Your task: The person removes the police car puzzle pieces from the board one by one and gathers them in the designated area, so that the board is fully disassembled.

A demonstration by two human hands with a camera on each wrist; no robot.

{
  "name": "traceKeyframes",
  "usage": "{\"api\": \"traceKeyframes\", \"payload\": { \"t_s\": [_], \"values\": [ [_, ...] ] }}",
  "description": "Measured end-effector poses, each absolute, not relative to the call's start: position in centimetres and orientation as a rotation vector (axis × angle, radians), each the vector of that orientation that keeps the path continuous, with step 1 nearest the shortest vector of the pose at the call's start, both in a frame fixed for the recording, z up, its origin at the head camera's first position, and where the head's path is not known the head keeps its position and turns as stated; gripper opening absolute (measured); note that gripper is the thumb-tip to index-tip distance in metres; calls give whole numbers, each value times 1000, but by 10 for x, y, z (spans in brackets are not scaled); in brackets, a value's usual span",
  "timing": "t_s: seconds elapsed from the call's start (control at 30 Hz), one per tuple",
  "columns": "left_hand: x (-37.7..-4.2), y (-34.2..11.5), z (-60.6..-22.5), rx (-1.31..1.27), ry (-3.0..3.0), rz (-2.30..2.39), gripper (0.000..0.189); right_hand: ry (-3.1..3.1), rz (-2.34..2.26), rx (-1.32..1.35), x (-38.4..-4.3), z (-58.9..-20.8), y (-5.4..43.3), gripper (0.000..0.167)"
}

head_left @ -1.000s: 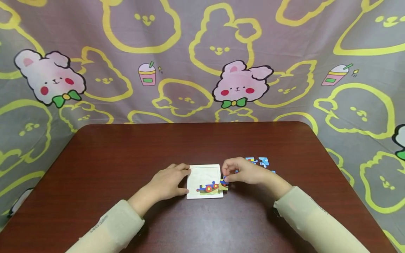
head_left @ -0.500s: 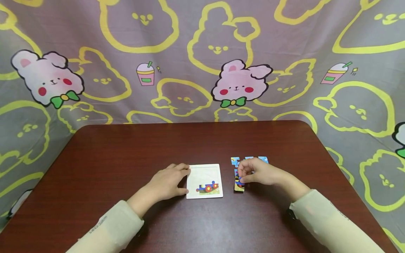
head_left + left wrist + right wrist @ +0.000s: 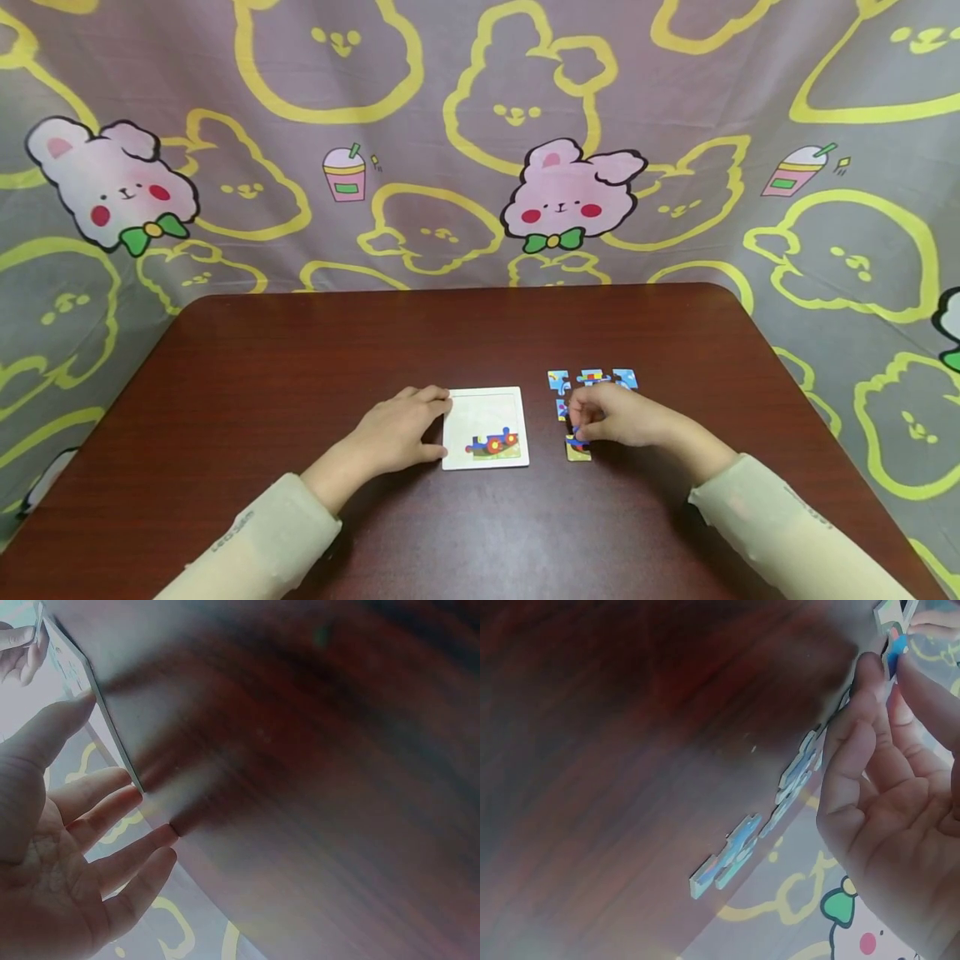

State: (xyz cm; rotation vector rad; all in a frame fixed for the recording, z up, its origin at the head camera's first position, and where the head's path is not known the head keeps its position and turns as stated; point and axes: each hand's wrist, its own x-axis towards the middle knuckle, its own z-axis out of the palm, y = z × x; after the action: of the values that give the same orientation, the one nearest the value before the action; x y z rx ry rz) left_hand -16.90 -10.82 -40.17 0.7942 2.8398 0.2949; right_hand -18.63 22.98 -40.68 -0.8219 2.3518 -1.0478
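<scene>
A square white puzzle tray [image 3: 476, 412] lies in front of me, with assembled pieces of a blue and red train [image 3: 495, 444] at its lower right. My left hand [image 3: 405, 427] touches the tray's left edge, thumb near the bottom corner and fingers near the top; in the left wrist view these fingers look nearly straight. To the right of the tray, my right hand [image 3: 613, 417] pinches a puzzle piece [image 3: 578, 452] between thumb and index finger. Blue, red and tan show on that piece, which the right wrist view also catches [image 3: 894, 654]. The right hand hides part of the loose pieces.
Several loose blue puzzle pieces [image 3: 558, 381] lie in rows behind and beside the right hand. The dark red-brown table [image 3: 337, 342] reaches back to a grey curtain [image 3: 420, 150] printed with cartoon animals.
My right hand has moved from the tray's right edge out to the right, a piece between its fingertips throughout. The left hand and the train in the tray stay put.
</scene>
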Motion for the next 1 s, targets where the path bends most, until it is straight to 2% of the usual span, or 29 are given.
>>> {"api": "traceKeyframes", "payload": {
  "t_s": [0.6, 0.9, 1.0],
  "values": [
    [-170, -109, -401, 799, 2837, 277, 59, 2458, -980, -816, -186, -404, 227, 12],
    [-169, -110, -401, 812, 2837, 293, 59, 2441, -940, -934, -188, -398, 180, 3],
    [-169, -110, -402, 813, 2840, 294, 58, 2412, -910, -966, -191, -399, 160, 5]
  ]
}}
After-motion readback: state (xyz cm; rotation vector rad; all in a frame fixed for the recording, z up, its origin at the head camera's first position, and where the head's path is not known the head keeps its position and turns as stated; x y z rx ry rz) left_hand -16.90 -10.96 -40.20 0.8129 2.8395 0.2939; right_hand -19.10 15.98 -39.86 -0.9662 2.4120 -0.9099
